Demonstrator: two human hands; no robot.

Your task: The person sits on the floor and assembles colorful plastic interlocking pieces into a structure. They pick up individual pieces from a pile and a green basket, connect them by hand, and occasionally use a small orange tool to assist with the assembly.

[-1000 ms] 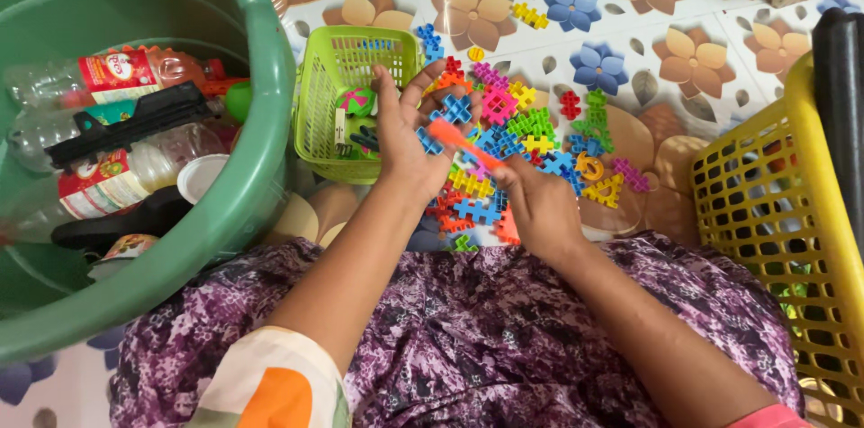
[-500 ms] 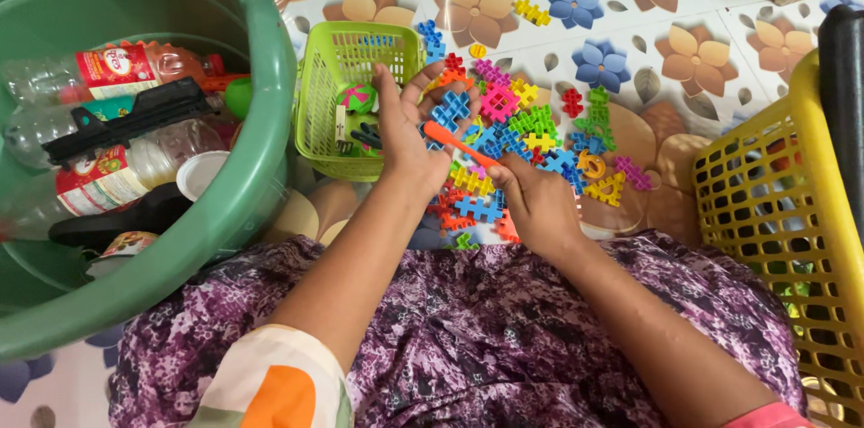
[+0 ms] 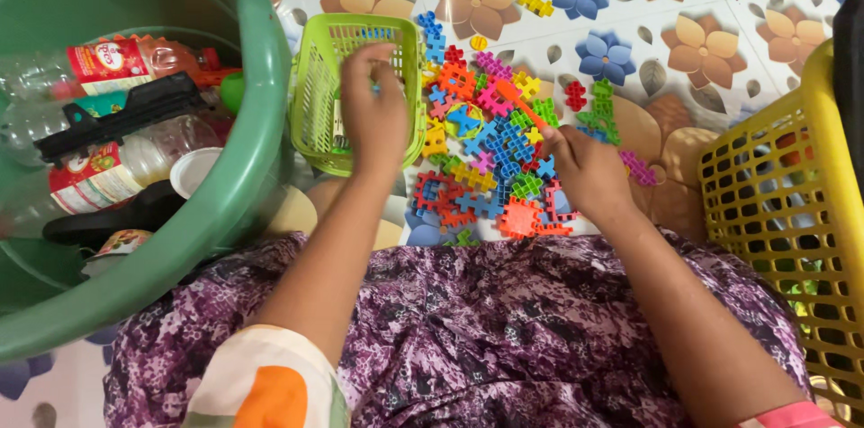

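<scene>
The left hand (image 3: 373, 108) hangs over the small green basket (image 3: 317, 113), fingers curled and bunched at the tips; a speck of blue shows at the fingertips, too small to tell whether a piece is pinched there, and the hand hides most of the basket's inside. Just to its right lies the pile of interlocking plastic pieces (image 3: 490, 153), blue, red, yellow, green and pink, spread on the flower-patterned floor (image 3: 684, 41). The right hand (image 3: 589, 171) rests on the pile's right edge, its fingers closed on an orange stick-like piece (image 3: 522, 104) that slants up and away from it; the palm covers whatever lies beneath. Beyond the right hand stands a yellow crate (image 3: 765, 185), cut off by the frame, its contents unclear through the mesh. Left of the left hand is a large green tub (image 3: 243, 167) holding plastic bottles (image 3: 117, 63) and dark items that are hard to make out.
</scene>
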